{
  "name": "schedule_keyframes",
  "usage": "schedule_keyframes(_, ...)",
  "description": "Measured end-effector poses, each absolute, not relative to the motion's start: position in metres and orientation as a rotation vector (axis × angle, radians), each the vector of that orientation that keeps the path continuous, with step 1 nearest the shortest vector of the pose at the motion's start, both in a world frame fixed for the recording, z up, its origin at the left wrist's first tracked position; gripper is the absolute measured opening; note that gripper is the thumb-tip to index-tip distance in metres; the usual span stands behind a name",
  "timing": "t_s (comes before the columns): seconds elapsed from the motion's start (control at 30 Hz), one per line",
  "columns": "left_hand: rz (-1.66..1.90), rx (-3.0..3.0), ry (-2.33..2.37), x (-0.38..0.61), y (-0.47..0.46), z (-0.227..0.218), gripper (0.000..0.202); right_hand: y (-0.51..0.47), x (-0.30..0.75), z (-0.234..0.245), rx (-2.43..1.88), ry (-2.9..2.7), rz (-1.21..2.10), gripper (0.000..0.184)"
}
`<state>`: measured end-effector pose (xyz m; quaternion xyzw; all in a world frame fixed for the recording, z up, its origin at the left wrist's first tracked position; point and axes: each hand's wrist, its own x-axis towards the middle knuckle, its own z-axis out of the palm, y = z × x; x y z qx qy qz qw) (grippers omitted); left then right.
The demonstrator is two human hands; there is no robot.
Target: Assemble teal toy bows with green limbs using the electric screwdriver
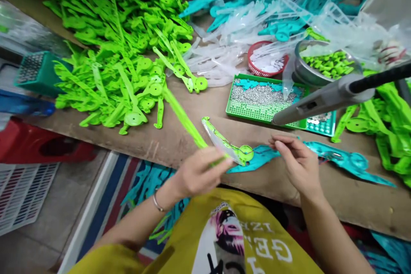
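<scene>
Brown tabletop (212, 103), perhaps cardboard-covered, beneath lime parts (125, 58), green tray (247, 110).

Tray (248, 114): plastic. In front of it: smooth plastic green part (246, 153). Behind it: glossy metal bowl (300, 65); translucent strips (218, 62), probably plastic.

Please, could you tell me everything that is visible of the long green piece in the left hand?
The long green piece is bright lime green, narrow and nearly straight, and looks like plastic. The left hand grips its lower part and hides some of it. From there it slants up and leftward across the view, over the brown work surface. Its far end meets the heap of green parts in the picture; I cannot tell if they touch.
</scene>
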<state>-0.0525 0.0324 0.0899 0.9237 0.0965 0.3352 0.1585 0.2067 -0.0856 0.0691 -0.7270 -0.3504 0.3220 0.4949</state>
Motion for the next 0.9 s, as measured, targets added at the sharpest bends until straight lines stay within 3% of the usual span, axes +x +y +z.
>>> schedule_keyframes(0.2, 0.722, 2.557, -0.116, -0.008, -0.027, 0.066, 0.020, -0.092, 0.171, 0.099, -1.568, -1.207, 1.270, 0.037)
schedule_keyframes(0.33, 0.821, 2.555, -0.194, 0.008, -0.034, 0.058, 0.019, -0.086, 0.172, 0.101, -1.651, -1.232, 1.243, 0.025)
schedule_keyframes(0.43, 0.918, 2.551, -0.064, -0.004, -0.027, 0.058, 0.027, -0.079, 0.191, 0.097, -1.676, -1.190, 1.270, 0.024)
schedule_keyframes(0.57, 1.016, 2.477, 0.686, -0.028, -0.012, 0.052, 0.046, -0.058, 0.208, 0.088, -1.684, -1.216, 1.411, 0.026)
schedule_keyframes(0.67, 0.954, 2.068, 1.163, -0.036, -0.005, 0.041, 0.048, -0.031, 0.208, 0.080, -1.632, -1.257, 1.483, 0.026)
schedule_keyframes(0.77, 0.829, 1.528, 1.280, -0.035, 0.000, 0.032, 0.054, -0.001, 0.202, 0.073, -1.576, -1.386, 1.538, 0.014)
schedule_keyframes(0.9, 0.791, 1.236, 1.270, -0.027, 0.007, 0.026, 0.083, 0.026, 0.197, 0.066, -1.568, -1.446, 1.739, 0.010)
